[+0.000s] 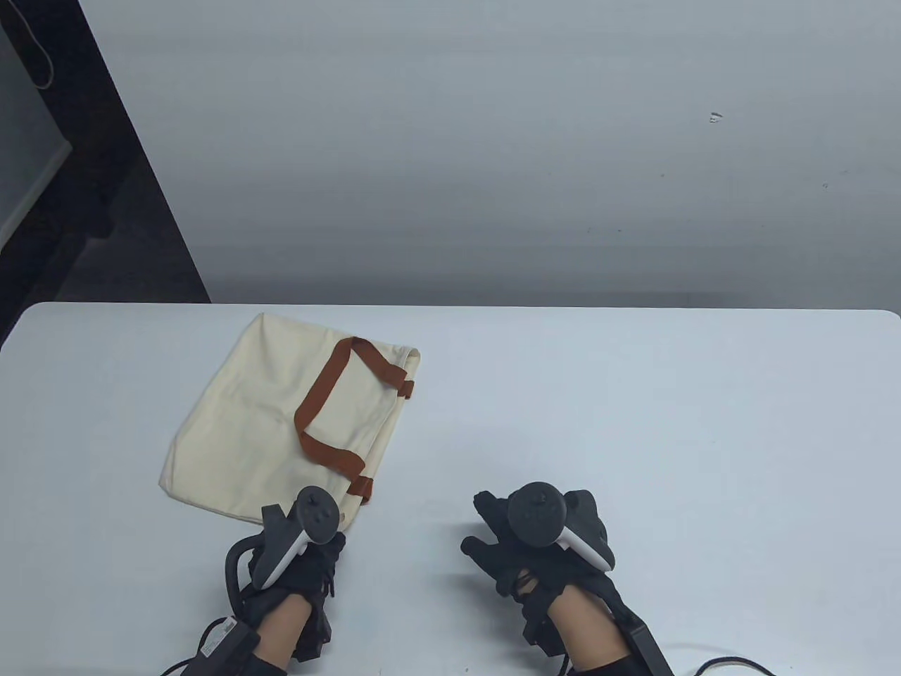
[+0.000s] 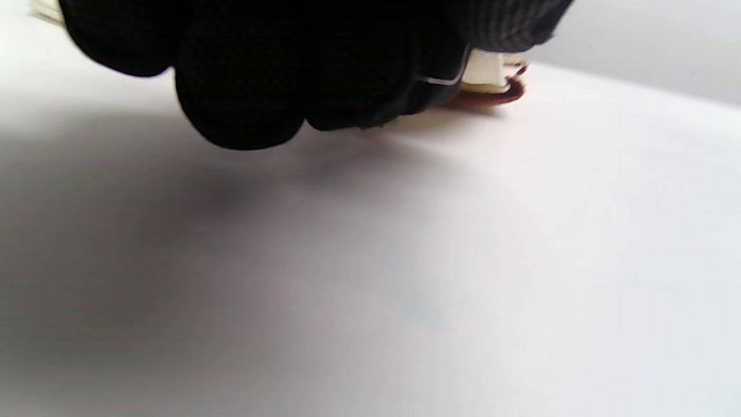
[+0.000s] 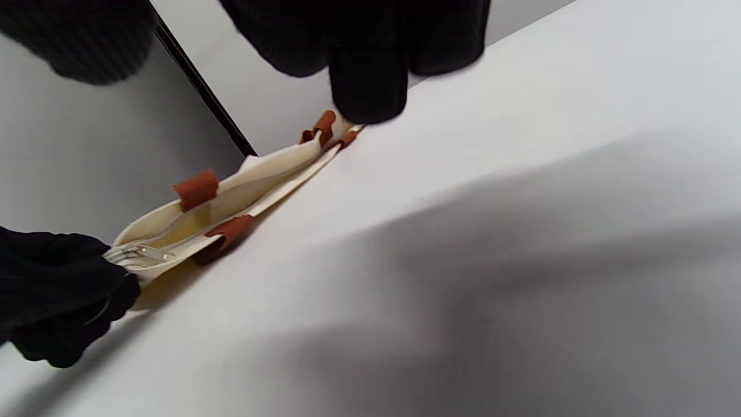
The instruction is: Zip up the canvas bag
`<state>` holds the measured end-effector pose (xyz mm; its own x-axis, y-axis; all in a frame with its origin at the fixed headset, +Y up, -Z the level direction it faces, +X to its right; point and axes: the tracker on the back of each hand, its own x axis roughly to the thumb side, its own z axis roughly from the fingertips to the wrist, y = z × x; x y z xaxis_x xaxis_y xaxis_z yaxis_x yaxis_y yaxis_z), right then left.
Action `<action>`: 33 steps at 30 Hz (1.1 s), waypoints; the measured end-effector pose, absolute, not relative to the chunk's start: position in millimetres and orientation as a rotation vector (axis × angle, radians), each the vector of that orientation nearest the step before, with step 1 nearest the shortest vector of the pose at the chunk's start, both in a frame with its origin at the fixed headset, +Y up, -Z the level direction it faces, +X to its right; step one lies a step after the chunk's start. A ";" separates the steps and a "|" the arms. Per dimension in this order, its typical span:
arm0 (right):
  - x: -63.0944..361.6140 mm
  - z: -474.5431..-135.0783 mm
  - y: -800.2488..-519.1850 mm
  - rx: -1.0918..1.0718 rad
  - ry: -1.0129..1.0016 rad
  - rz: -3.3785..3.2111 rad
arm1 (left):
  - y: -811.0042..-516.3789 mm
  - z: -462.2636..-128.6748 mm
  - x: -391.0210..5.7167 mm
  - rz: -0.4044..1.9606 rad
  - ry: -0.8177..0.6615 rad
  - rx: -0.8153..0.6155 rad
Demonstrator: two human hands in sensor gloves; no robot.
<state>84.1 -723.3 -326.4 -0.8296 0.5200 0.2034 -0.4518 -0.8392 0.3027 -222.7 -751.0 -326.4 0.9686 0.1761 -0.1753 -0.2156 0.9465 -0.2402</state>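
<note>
Since the bag is plain cream canvas lying flat on the left part of the tabletop, I judge it light, soft and floppy, likely to bunch or slide if I drag on the zipper without anchoring it. Its mouth runs along the edge facing right, and the right wrist view shows that mouth gaping, with the metal zipper pull sitting at the near corner, so I take the zip as not yet closed. Brown straps lie slack over the top panel, their stubs poking out along the mouth where they could snag the slider. My left hand is at that near corner, its fingers right against the canvas beside the pull; whether they actually pinch cloth or pull I cannot tell, as the glove hides the contact. That corner looks the right place to hold: one hand pinning the fabric end, the other taking the small tab and running it away from me along the mouth. The tab is thin and smooth, so I expect it to be fiddly in gloves. My right hand hovers well apart from the bag, over bare tabletop, fingers loosely curled and holding nothing.
</note>
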 end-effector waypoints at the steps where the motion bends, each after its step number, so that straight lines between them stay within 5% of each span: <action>1: 81.7 -325.4 -720.7 0.381 0.311 2.547 | -748.0 -324.7 -220.4 0.233 0.135 -0.259; 15: 27.5 -322.7 -731.5 0.575 0.417 2.470 | -739.2 -300.8 -165.5 0.292 -0.231 -0.420; 33: 13.9 -326.6 -758.4 0.617 0.620 2.400 | -745.1 -294.5 -155.5 0.249 -0.323 -0.515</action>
<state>13.9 -758.4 -326.6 -0.7254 0.6281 0.2816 -0.4132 -0.7245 0.5517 -155.5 -745.1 -294.5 0.9196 0.3121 0.2386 -0.1514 0.8420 -0.5179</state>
